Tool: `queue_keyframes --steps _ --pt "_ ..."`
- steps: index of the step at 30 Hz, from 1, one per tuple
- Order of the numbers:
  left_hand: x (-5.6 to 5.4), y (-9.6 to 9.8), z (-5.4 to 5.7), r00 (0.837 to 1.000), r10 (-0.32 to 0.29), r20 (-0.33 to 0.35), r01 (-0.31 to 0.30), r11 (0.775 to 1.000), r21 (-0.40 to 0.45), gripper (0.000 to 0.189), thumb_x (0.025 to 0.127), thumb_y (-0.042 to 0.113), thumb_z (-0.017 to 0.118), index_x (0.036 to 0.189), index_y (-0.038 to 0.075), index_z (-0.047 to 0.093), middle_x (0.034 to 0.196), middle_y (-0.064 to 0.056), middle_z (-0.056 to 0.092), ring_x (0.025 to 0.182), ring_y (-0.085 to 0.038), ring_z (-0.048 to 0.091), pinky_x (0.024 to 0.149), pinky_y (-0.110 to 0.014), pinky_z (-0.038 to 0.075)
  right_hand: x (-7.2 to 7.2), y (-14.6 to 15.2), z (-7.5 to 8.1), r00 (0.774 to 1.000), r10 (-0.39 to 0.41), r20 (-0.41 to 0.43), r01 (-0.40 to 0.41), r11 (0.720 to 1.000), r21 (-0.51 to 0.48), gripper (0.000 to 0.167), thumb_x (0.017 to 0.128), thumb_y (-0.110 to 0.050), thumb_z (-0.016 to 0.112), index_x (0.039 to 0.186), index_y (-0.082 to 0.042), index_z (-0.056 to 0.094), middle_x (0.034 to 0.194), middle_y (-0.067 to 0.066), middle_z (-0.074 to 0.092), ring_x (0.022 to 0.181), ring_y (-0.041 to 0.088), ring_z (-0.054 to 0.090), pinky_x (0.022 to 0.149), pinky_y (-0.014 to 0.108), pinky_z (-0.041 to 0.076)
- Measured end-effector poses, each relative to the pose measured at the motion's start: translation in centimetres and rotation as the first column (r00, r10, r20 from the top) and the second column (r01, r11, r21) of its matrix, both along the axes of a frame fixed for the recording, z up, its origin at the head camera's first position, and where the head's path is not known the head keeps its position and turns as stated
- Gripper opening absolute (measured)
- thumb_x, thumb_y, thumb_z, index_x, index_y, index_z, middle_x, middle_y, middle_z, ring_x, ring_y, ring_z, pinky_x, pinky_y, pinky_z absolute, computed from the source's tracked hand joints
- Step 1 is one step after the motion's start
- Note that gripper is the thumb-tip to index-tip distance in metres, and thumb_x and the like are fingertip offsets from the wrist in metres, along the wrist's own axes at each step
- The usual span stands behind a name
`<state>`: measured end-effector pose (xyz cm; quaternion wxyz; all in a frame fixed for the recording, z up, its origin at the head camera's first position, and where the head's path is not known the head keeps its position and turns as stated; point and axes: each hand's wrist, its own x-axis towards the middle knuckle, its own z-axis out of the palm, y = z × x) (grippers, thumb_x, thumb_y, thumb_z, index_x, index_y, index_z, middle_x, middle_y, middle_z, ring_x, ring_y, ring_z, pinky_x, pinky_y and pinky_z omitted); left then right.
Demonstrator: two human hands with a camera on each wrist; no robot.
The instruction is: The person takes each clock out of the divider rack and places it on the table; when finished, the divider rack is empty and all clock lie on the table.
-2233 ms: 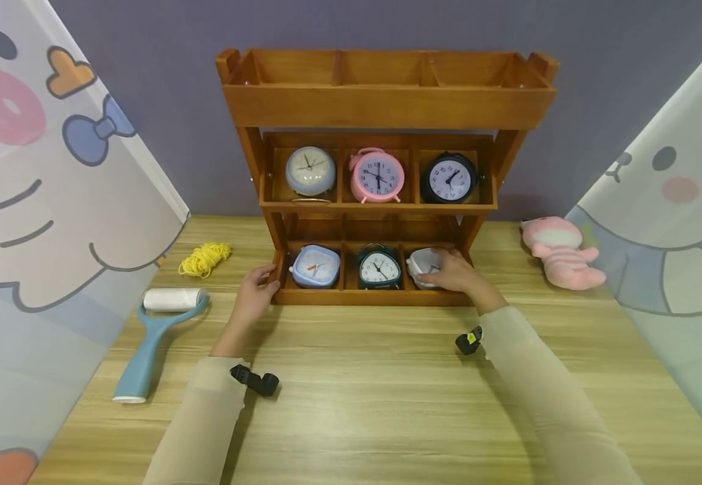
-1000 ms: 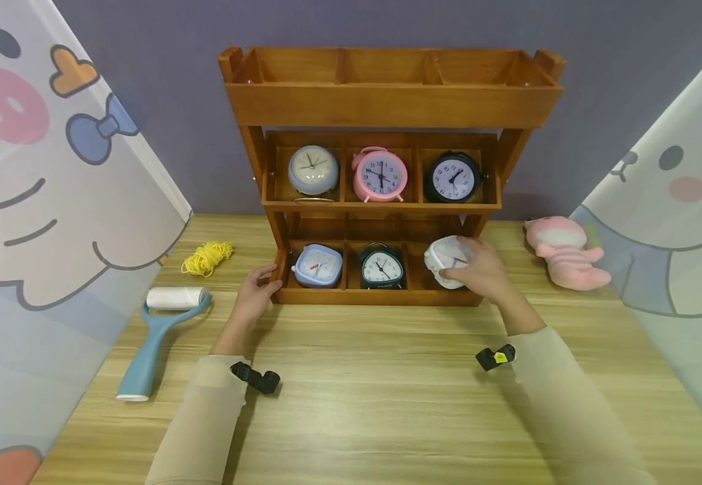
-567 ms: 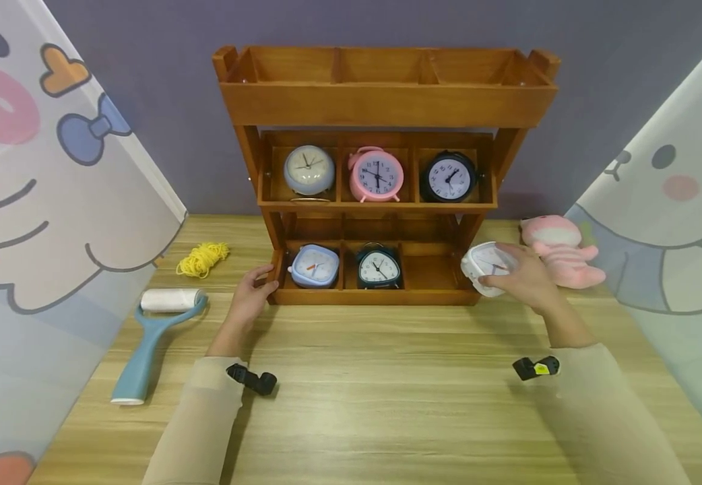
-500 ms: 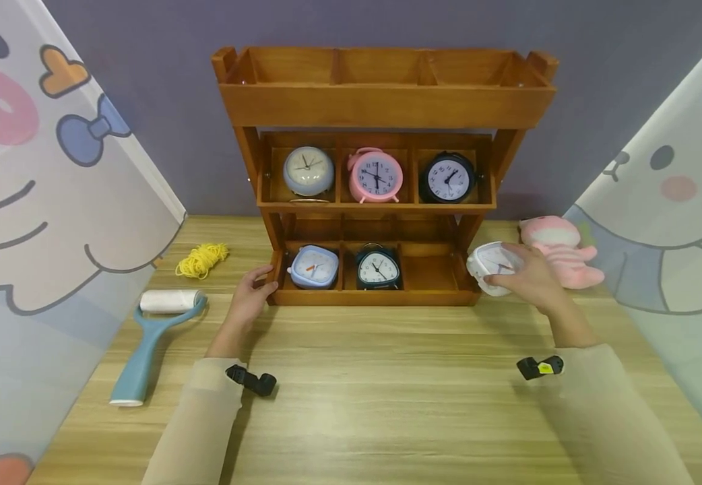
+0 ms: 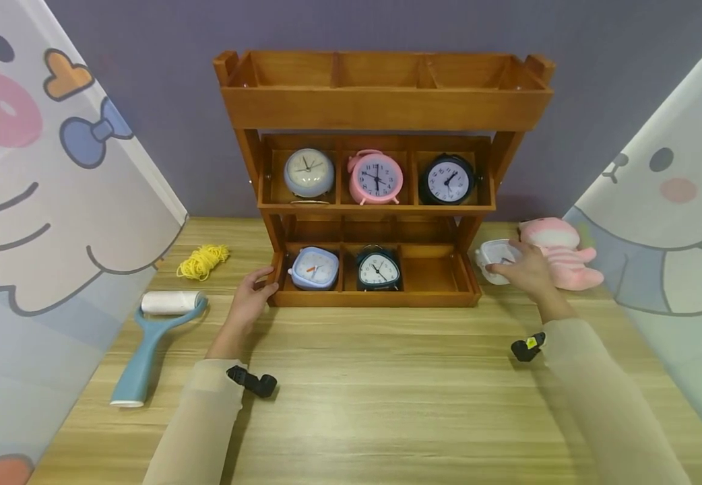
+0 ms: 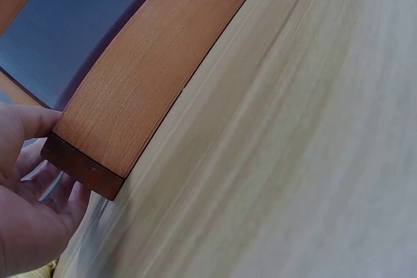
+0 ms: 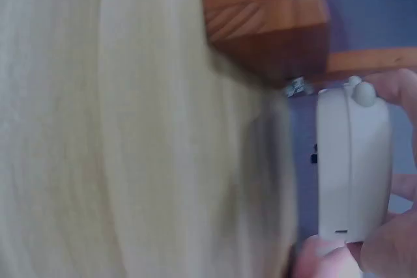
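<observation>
My right hand point(image 5: 529, 269) holds a white alarm clock point(image 5: 498, 259) just right of the wooden shelf point(image 5: 387, 108), thumb on one side and fingers on the other. In the right wrist view the clock point(image 7: 352, 161) shows side-on, beyond the shelf's end. My left hand point(image 5: 250, 296) grips the left end of the bottom tier, thumb at the front corner point(image 6: 85, 167) and fingers along the side. A blue alarm clock point(image 5: 314, 268) and a dark green one point(image 5: 378, 268) sit in the bottom left and middle compartments; the bottom right one holds nothing.
A grey-blue clock point(image 5: 309, 172), a pink clock point(image 5: 376, 176) and a black clock point(image 5: 447, 179) fill the middle tier. Yellow cord point(image 5: 203, 261) and a blue-handled lint roller point(image 5: 151, 347) lie at left. A pink plush toy point(image 5: 560, 252) lies right behind my right hand.
My right hand has lifted the white clock out of the bottom right compartment and carried it right, past the shelf's end. My left hand has stayed at the shelf's left end.
</observation>
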<state>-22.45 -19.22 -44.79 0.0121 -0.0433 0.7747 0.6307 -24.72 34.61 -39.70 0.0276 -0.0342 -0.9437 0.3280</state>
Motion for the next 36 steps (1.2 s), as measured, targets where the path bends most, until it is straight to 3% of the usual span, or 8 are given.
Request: queue_keyframes --steps 6,13,21,36 --pt "0.1 0.1 0.0 1.0 -0.014 0.018 0.013 0.999 0.033 0.048 0.099 0.003 0.054 0.145 -0.003 0.04 0.153 -0.017 0.029 0.128 -0.035 0.037 0.096 -0.041 0.037 -1.1 0.5 -1.4 1.0 -0.019 0.012 0.02 0.999 -0.042 0.09 0.083 -0.031 0.075 0.145 0.013 0.027 0.144 0.045 0.016 0.125 0.057 0.028 0.101 0.063 0.026" --pt "1.5 1.1 2.6 0.999 -0.033 0.033 0.032 0.999 0.023 0.048 0.098 -0.001 0.051 0.143 -0.009 0.038 0.151 -0.023 0.028 0.127 -0.038 0.036 0.095 -0.04 0.037 -2.8 0.9 -2.5 1.0 -0.018 0.008 0.018 1.0 -0.021 0.088 0.085 -0.031 0.073 0.142 0.018 0.027 0.144 0.044 0.017 0.128 0.058 0.025 0.104 0.061 0.024" --pt "-0.1 0.1 -0.2 1.0 -0.012 0.011 0.012 1.0 0.021 0.049 0.099 0.005 0.054 0.146 -0.001 0.04 0.153 -0.017 0.029 0.127 -0.033 0.037 0.088 -0.031 0.039 -4.5 0.8 -2.6 0.997 -0.066 0.046 0.066 0.998 0.001 0.092 0.087 -0.038 0.07 0.144 0.017 0.024 0.144 0.043 0.02 0.132 0.056 0.021 0.106 0.06 0.021" --pt "-0.1 -0.1 -0.5 1.0 0.013 0.007 -0.013 1.0 0.021 0.047 0.099 0.006 0.054 0.145 0.0 0.042 0.149 -0.018 0.033 0.124 -0.031 0.04 0.079 -0.025 0.04 -4.6 0.4 -2.3 0.994 -0.022 0.103 0.024 0.999 -0.021 0.098 0.088 -0.049 0.067 0.147 0.014 0.02 0.148 0.04 0.012 0.134 0.055 0.018 0.106 0.061 0.019"
